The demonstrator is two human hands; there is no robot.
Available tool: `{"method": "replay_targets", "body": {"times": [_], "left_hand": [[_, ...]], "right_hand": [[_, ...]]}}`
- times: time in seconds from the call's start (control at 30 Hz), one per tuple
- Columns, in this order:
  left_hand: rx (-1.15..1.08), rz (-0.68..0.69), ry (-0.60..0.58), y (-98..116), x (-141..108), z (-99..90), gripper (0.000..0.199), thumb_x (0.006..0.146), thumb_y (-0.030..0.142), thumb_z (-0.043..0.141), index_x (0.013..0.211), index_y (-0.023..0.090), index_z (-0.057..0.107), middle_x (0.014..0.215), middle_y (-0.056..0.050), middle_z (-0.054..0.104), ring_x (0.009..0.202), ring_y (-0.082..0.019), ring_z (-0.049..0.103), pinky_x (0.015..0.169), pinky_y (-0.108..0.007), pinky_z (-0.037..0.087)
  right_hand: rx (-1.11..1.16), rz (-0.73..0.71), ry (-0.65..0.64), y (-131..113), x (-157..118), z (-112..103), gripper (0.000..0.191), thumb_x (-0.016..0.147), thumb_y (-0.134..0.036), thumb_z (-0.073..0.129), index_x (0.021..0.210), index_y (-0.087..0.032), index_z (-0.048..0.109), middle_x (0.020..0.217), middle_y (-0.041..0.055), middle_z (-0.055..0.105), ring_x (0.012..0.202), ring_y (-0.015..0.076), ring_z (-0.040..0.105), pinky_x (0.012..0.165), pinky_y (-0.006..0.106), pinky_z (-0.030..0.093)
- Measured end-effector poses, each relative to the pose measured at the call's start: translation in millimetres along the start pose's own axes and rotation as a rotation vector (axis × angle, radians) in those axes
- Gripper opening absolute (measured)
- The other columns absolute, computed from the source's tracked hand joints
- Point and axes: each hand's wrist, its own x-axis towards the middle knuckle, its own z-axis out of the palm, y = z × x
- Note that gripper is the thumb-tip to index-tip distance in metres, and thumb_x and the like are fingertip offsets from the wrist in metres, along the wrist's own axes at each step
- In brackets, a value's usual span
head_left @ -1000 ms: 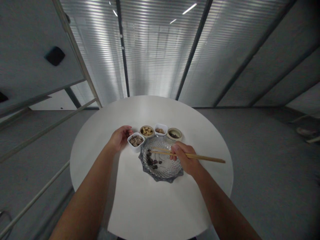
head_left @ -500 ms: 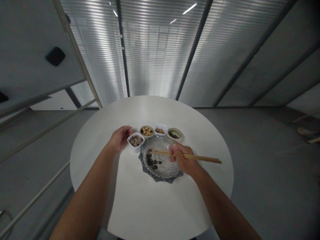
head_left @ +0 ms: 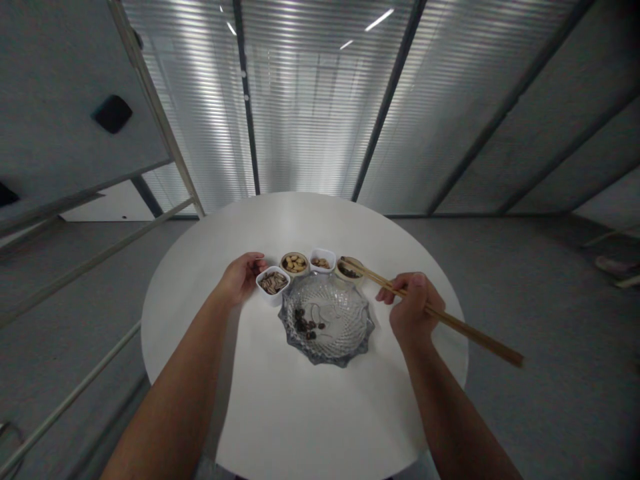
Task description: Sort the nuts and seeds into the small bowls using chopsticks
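Observation:
My right hand point(head_left: 413, 303) is closed around a pair of wooden chopsticks point(head_left: 473, 332). Their tips reach over the round bowl point(head_left: 357, 275) of dark pieces, at the right end of the row; a small dark piece seems to be at the tips. My left hand point(head_left: 244, 277) rests on the table, fingers loosely bent and empty, beside a white square bowl point(head_left: 273, 299) of striped seeds. Whether it touches that bowl I cannot tell. In front stands a clear glass dish point(head_left: 345, 340) with a scalloped rim; several dark dried pieces point(head_left: 303, 323) lie in its left part.
Between the outer bowls stand a round bowl point(head_left: 294, 265) of pale brown nuts and a white square bowl point(head_left: 323, 259) with brown pieces. All sit on a round white table point(head_left: 300, 413). A metal-framed stand point(head_left: 165, 133) is at the left, blinds point(head_left: 305, 100) behind.
My right hand has moved right, carrying the chopsticks' tips from the glass dish's left part up to the rightmost bowl. The left hand has stayed in place.

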Motion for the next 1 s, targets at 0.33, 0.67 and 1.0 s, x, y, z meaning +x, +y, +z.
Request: {"method": "replay_targets", "body": {"times": [0.33, 0.67, 1.0], "left_hand": [[0.000, 0.012, -0.007, 0, 0, -2.5, 0.005, 0.076, 0.014, 0.058, 0.079, 0.012, 0.061, 0.066, -0.006, 0.062, 0.055, -0.014, 0.059, 0.053, -0.025, 0.048], [-0.003, 0.014, -0.025, 0, 0, -2.7, 0.003, 0.076, 0.014, 0.058, 0.078, 0.012, 0.061, 0.065, -0.006, 0.062, 0.056, -0.015, 0.059, 0.053, -0.026, 0.048], [-0.010, 0.000, -0.010, 2, -2, -1.1, 0.003, 0.076, 0.013, 0.058, 0.078, 0.012, 0.061, 0.065, -0.006, 0.061, 0.055, -0.015, 0.059, 0.052, -0.025, 0.048]], "right_hand": [[0.164, 0.099, -0.096, 2, 2, 3, 0.031, 0.089, -0.033, 0.043, 0.061, -0.021, 0.049, 0.045, -0.0044, 0.044, 0.038, 0.0127, 0.047, 0.041, 0.027, 0.038], [0.097, 0.183, -0.696, 5, -14, 6, 0.039, 0.092, -0.042, 0.046, 0.060, -0.019, 0.051, 0.045, -0.0027, 0.051, 0.043, 0.0122, 0.050, 0.045, 0.025, 0.039], [0.001, 0.198, -0.815, 0, -15, 9, 0.039, 0.092, -0.043, 0.045, 0.062, -0.019, 0.051, 0.048, -0.0023, 0.052, 0.046, 0.0113, 0.050, 0.049, 0.025, 0.039]]}}
